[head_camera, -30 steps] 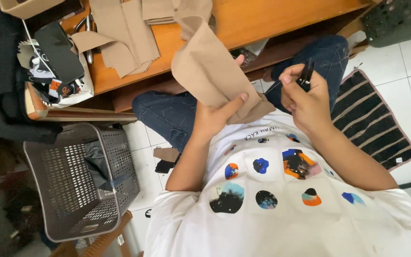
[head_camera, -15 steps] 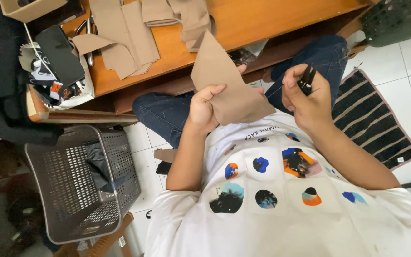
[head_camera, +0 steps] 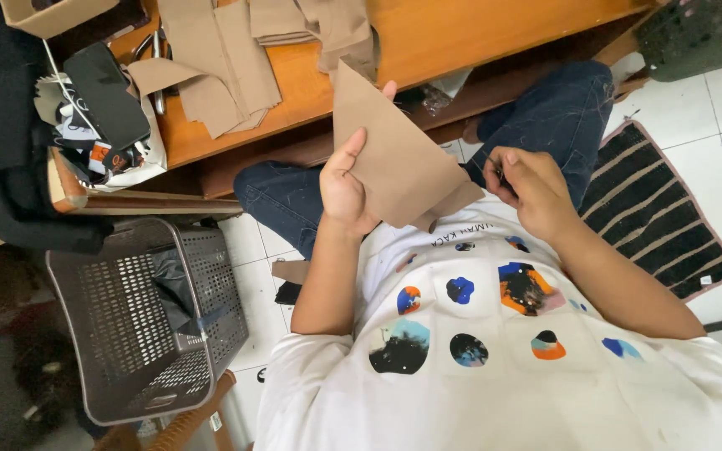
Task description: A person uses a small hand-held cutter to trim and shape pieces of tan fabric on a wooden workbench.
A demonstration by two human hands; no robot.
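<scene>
My left hand (head_camera: 346, 185) holds a tan, roughly triangular piece of fabric (head_camera: 394, 159) upright over my lap, thumb on its near face and fingertips showing past its top edge. My right hand (head_camera: 530, 190) is curled shut around a small black tool (head_camera: 500, 176) that is mostly hidden in the fingers. That hand sits just to the right of the fabric's lower corner. I am seated in blue jeans (head_camera: 561, 117) and a white shirt with coloured blots (head_camera: 495, 334).
A low wooden bench (head_camera: 444, 33) in front of me carries several more tan fabric pieces (head_camera: 211, 67). A black flat object on scraps (head_camera: 106, 96) lies at its left end. A grey perforated basket (head_camera: 139, 321) stands at the left, and a striped mat (head_camera: 662, 217) lies at the right.
The fabric piece has been turned and brought lower, now standing point-up in my left hand. My right hand has dropped toward its lower edge, and the black tool is mostly hidden.
</scene>
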